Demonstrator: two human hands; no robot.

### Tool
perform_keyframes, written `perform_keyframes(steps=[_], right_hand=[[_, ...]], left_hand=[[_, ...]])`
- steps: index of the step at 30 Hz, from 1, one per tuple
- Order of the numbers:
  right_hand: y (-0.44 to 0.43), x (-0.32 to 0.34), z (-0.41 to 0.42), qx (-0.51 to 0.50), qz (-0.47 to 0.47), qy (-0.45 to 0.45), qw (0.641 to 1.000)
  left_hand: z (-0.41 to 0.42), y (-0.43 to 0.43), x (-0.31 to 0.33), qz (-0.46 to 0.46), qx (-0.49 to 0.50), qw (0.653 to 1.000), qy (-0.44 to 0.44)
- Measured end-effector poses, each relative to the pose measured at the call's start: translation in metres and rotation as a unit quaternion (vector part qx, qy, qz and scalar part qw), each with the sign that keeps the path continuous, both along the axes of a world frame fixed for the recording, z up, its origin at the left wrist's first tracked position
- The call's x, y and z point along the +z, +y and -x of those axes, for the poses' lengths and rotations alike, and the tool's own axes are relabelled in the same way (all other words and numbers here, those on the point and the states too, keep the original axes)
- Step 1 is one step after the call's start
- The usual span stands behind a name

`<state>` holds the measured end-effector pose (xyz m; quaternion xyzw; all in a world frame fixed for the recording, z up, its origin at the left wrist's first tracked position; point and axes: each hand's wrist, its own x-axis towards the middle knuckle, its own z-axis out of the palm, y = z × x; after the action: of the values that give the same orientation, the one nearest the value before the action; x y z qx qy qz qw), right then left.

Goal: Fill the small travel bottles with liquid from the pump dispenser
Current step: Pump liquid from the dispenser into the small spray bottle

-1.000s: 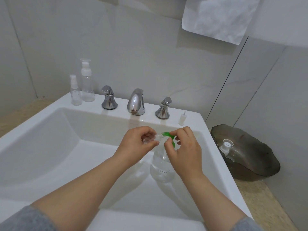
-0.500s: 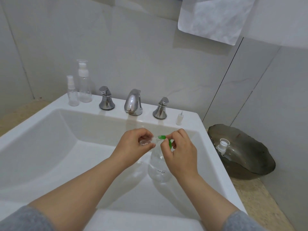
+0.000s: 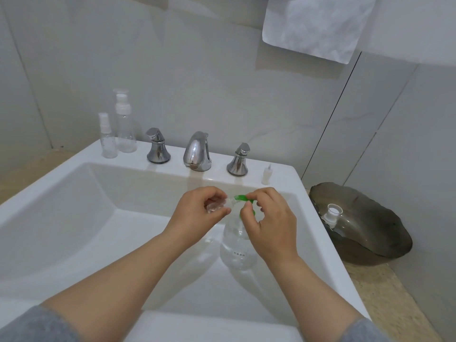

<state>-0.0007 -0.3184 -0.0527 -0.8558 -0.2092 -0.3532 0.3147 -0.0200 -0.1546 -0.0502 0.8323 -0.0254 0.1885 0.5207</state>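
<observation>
A clear pump dispenser (image 3: 237, 250) with a green pump head (image 3: 243, 198) stands in the white sink (image 3: 81, 218). My right hand (image 3: 269, 223) rests on top of the pump head, fingers curled over it. My left hand (image 3: 199, 213) grips a small clear travel bottle (image 3: 217, 206), tilted with its mouth at the green nozzle. Two more clear travel bottles, a short spray one (image 3: 107, 139) and a taller pump one (image 3: 125, 124), stand on the sink ledge at the back left. A small white cap piece (image 3: 267, 174) stands on the ledge at the right.
Chrome faucet (image 3: 197, 151) with two handles (image 3: 158, 149) (image 3: 238, 159) sits on the back ledge. A dark glass dish (image 3: 365, 228) on the counter at right holds a white cap (image 3: 332, 213). A white towel (image 3: 315, 25) hangs on the wall above.
Both hands stay at the pump head and the small bottle. The view has shifted slightly; the grip on each thing looks the same.
</observation>
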Motion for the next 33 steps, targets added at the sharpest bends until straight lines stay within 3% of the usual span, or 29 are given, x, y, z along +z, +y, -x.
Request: perform_keyframes(steps=[18, 27, 33], right_hand=[[0.0047, -0.0018, 0.0009, -0.028, -0.024, 0.061, 0.997], [0.0045, -0.0025, 0.0035, -0.024, -0.025, 0.062, 0.997], [-0.0011, 0.0033, 0.0022, -0.014, -0.027, 0.016, 0.999]], left_hand=[[0.0023, 0.0005, -0.0043, -0.034, -0.023, 0.999, 0.02], [0.0016, 0.0, -0.0031, -0.031, -0.02, 0.999, 0.021], [0.0007, -0.0006, -0.0004, -0.011, -0.008, 1.0, -0.004]])
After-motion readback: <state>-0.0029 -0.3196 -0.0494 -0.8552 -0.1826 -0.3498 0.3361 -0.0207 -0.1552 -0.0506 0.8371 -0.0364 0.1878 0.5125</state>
